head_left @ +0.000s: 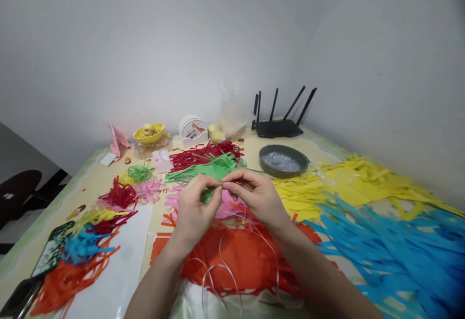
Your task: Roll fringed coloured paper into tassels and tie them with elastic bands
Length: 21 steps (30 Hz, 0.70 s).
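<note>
Clear cord (225,270) loops over orange fringe paper (250,256) nearest, then left hand (194,212) and right hand (256,195), both grips pinched tight, fingertips meeting on the green paper tuft (208,195) between them, above the surface (94,178); white tub (192,129) label at back unreadable.

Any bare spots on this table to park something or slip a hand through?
Free: white sheet between the tassel pile and orange paper; bare table by its left edge; a gap between router and bowl. Crowded: yellow strips and blue strips cover the right; left hand and right hand pinch a green bundle at centre.
</note>
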{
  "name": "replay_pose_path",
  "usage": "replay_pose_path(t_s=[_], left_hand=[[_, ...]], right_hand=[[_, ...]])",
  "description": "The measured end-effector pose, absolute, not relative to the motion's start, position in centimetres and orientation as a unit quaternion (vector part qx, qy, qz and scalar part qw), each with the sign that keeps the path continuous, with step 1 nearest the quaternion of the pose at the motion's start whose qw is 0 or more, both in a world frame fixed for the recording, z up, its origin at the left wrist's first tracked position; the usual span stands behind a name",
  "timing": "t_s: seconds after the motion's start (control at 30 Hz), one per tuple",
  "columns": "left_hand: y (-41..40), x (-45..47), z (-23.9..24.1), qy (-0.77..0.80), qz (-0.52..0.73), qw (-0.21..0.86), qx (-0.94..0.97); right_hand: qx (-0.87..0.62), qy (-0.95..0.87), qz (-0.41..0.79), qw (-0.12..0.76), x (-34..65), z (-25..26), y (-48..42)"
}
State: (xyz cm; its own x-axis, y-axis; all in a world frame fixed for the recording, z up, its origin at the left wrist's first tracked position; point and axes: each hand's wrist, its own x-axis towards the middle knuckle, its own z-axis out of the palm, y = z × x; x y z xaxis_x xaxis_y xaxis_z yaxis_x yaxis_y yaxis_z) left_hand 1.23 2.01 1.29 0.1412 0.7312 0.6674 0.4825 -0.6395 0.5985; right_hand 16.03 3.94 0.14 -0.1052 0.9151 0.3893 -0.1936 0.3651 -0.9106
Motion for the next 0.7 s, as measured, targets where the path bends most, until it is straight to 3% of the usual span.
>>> replay_pose_path(t_s=[0.1,0.37,0.7], left_hand=[[1.9,1.4,1.0,0.415,0.519,0.112,0.738],[2.2,1.2,1.0,0.407,0.561,0.302,0.655],[2.0,1.7,0.8,0.406,0.602,0.351,0.592]], right_hand=[[-0.315,-0.568,0.464,0.602,15.9,0.1,4.0],[-0.313,-0.585,0.458,0.592,16.0,0.4,3.7],[-0.288,-0.648,0.397,0.583,17.3,1.2,3.5]])
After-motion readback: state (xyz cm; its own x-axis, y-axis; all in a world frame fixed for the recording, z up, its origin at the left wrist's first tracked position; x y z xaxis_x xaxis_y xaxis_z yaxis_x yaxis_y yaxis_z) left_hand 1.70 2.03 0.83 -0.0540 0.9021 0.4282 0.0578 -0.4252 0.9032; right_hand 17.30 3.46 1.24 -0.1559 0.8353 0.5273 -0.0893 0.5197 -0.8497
